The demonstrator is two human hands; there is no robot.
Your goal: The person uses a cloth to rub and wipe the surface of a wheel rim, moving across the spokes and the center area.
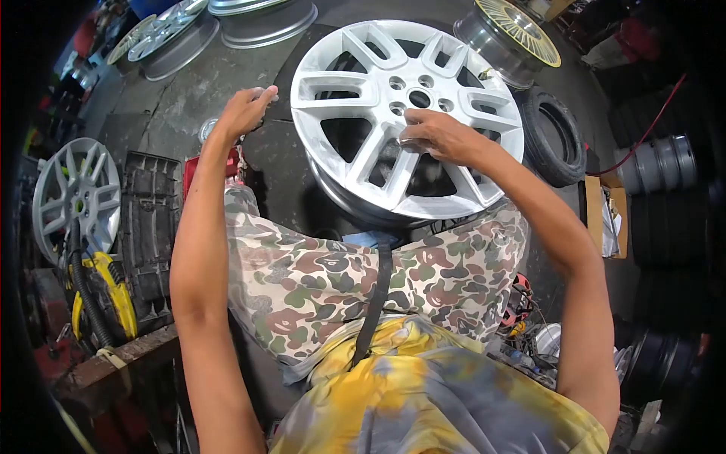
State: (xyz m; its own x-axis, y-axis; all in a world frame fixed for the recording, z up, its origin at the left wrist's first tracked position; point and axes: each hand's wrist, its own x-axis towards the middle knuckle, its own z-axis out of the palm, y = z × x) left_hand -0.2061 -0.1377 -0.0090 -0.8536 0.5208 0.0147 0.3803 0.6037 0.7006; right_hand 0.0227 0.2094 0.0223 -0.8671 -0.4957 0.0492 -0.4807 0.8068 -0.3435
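A large alloy wheel rim with a whitish, dusty-looking face and paired spokes lies in front of my knees, face up and slightly tilted. My right hand is over the rim just below its centre hole, fingers curled down against a spoke. Something greyish shows at those fingertips, too hidden to name. My left hand is raised to the left of the rim, apart from it, with the fingers bent together. A small pale bit shows by its fingertips, and I cannot make out what it is.
More rims stand around: a silver rim at left, a polished rim at the back, and a gold-faced rim at back right. A black tyre leans right of the work. A yellow-and-black hose tool sits at left.
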